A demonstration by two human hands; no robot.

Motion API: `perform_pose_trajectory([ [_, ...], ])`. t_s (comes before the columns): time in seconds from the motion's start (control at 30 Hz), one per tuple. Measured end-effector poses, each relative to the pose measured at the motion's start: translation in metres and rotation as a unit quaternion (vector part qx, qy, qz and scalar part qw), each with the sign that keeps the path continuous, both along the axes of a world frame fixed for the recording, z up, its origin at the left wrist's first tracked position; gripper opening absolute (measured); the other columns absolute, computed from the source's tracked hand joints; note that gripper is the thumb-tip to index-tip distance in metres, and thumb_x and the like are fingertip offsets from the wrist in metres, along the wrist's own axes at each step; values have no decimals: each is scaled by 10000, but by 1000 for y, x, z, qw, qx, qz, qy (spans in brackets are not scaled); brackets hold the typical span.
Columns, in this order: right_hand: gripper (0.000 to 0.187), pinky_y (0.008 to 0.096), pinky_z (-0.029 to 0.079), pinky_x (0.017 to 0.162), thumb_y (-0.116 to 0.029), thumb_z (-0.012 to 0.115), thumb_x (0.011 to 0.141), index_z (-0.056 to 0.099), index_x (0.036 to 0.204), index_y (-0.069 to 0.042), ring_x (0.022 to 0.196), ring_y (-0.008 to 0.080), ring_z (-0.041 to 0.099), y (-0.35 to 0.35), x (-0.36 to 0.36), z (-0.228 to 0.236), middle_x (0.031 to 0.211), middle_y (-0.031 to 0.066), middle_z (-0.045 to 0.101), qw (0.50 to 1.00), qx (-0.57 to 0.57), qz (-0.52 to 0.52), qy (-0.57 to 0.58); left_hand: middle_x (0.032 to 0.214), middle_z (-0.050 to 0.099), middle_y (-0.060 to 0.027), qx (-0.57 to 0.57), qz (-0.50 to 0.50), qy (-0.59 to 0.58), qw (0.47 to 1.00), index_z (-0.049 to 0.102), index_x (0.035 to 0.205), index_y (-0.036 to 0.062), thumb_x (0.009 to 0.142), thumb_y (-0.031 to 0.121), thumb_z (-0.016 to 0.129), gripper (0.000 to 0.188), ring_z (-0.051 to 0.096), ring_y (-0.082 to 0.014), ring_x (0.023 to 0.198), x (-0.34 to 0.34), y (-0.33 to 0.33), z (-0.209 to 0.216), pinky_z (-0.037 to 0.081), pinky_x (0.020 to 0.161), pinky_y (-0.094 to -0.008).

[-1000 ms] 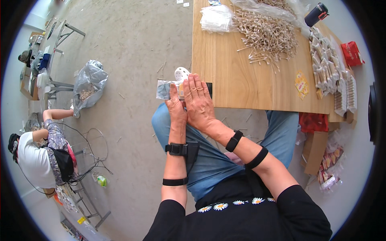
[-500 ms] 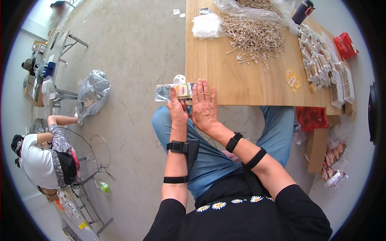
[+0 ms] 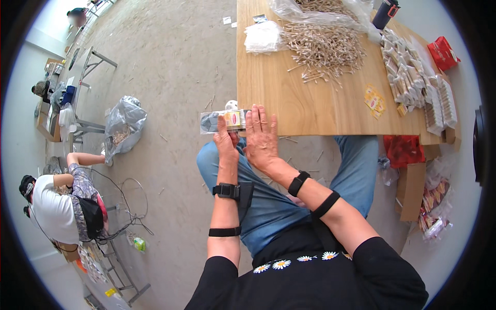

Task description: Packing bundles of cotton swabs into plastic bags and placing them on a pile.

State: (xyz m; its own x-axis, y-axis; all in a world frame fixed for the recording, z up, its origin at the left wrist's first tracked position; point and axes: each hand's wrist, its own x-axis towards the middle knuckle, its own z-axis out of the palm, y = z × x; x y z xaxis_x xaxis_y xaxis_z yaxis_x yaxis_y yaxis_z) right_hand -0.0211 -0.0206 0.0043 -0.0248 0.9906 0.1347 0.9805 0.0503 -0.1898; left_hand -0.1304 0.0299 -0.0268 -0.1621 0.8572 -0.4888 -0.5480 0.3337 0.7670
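Note:
At the left front corner of the wooden table [image 3: 315, 113], my left hand [image 3: 226, 143] grips a clear plastic packet of cotton swabs [image 3: 235, 119] with a yellow card in it. My left thumb lies over the packet, and the fingers beneath are mostly hidden. The packet's see-through end [image 3: 208, 123] sticks out to the left, past the table edge. My right hand [image 3: 261, 139] is flat, fingers stretched out and pointing away from me, its edge against the swab end of the packet. A white rounded object [image 3: 231, 104] shows partly behind the packet.
A heap of loose cotton swabs [image 3: 325, 49] lies far back beside a stack of clear bags [image 3: 261, 37]. Yellow cards [image 3: 374, 101], filled packets [image 3: 404, 72] and a dark bottle [image 3: 385, 14] are at the right. Across the floor, another person [image 3: 57, 209] sits near a grey plastic bag [image 3: 125, 124].
The whole view has shifted slightly. Both hands keep nearly the same pose on the swab packet.

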Motion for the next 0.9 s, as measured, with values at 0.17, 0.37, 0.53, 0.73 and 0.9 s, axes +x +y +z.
perform_pose_trajectory([
  [0.17, 1038, 613, 60, 1225, -346, 804, 705, 309, 1539, 23, 1548, 346, 137, 0, 0, 3, 1638, 188, 222, 1000, -13, 16, 20, 567, 467, 74, 35, 1, -4, 999, 635, 861, 125, 953, 550, 643, 435, 391, -34, 458, -9, 2, -3, 303, 408, -215],
  [0.37, 931, 646, 55, 1211, -338, 734, 781, 326, 1531, 30, 1546, 357, 138, 4, -7, -5, 1630, 195, 238, 1000, 6, -6, 13, 706, 604, 59, 67, 50, 10, 996, 626, 904, 118, 975, 468, 653, 358, 446, -15, 488, 14, 3, 10, 320, 403, -190],
  [0.53, 734, 689, 67, 1187, -289, 596, 898, 361, 1511, 39, 1536, 381, 162, 7, -13, -11, 1619, 214, 254, 999, 43, -19, -8, 731, 625, 55, 52, 76, 2, 996, 626, 910, 116, 987, 443, 646, 336, 466, -5, 500, 16, 3, 6, 326, 399, -185],
  [0.73, 704, 703, 76, 1180, -356, 526, 945, 370, 1497, 52, 1538, 387, 156, 8, -18, -16, 1617, 224, 254, 998, 50, -31, -21, 874, 699, -18, 89, 69, -18, 993, 651, 985, 38, 977, 452, 657, 414, 660, -92, 698, 16, 3, -2, 476, 527, -239],
  [0.9, 728, 710, 69, 1178, -417, 493, 957, 367, 1495, 58, 1541, 392, 139, 7, -21, -21, 1619, 244, 237, 998, 50, -33, -33, 1005, 694, -80, 113, 82, -48, 989, 621, 1052, -9, 999, 399, 636, 411, 691, -161, 852, 19, 2, -3, 585, 718, -315],
])
